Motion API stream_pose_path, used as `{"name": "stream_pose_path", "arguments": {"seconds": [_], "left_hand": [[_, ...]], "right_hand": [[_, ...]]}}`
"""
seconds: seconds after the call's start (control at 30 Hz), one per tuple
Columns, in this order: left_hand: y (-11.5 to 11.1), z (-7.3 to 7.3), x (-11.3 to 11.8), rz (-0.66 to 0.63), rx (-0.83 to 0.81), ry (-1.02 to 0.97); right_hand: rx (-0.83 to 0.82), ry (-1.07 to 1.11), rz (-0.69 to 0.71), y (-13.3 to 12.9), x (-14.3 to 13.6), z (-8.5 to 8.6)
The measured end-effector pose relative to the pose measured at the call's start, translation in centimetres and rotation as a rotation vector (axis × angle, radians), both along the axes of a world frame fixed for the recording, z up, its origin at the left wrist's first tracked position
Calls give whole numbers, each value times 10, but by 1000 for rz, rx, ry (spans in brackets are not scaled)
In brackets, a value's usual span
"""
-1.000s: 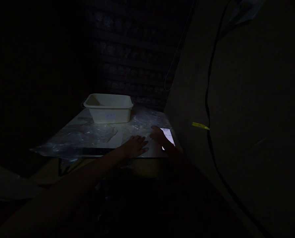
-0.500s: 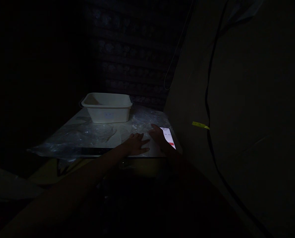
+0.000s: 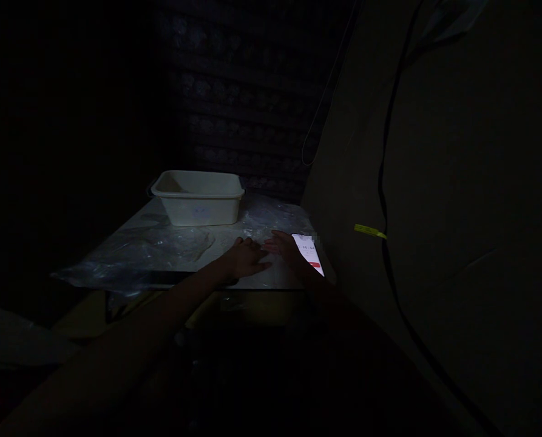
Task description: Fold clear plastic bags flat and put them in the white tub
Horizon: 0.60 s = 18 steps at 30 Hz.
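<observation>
In dim light, my left hand (image 3: 244, 259) rests palm down near the front edge of a pale table (image 3: 198, 265), fingers apart and nothing visible in it. Just to its right, my right hand (image 3: 283, 246) is held with its fingers stretched out toward the left hand. Clear plastic film (image 3: 161, 246) covers parts of the tabletop. A lit phone (image 3: 308, 252) showing digits and a red button lies beside the right hand, partly hidden by the right wrist.
Behind my hands, a white rectangular tub (image 3: 200, 209) stands on the table. A black cable (image 3: 380, 176) with a yellow tag (image 3: 367, 230) runs down the wall at the right. Darkness hides most of the left side.
My left hand has shifted slightly left. My right hand has turned, its fingers now pointing left, and more of the phone shows.
</observation>
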<state>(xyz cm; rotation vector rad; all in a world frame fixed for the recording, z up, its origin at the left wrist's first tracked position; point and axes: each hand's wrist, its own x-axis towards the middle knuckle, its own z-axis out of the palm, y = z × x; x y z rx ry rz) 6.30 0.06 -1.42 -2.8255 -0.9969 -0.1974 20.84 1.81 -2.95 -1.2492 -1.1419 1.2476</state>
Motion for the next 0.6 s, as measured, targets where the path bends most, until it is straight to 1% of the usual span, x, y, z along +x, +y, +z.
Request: {"name": "stream_pose_path", "arguments": {"seconds": [0.07, 0.13, 0.23, 0.3, 0.47, 0.6], "left_hand": [[2, 6, -6, 25, 11, -8], [5, 8, -11, 58, 18, -9], [7, 4, -14, 77, 41, -13], [9, 0, -12, 85, 73, -38], [13, -6, -3, 116, 187, -48], [16, -4, 5, 112, 247, -53]], "right_hand": [[-33, 38, 14, -1, 4, 0], [-53, 67, 43, -3, 8, 1], [-62, 132, 88, -4, 13, 2], [-67, 158, 86, -4, 14, 3], [-21, 85, 28, -8, 10, 5], [8, 10, 77, -12, 9, 6]]}}
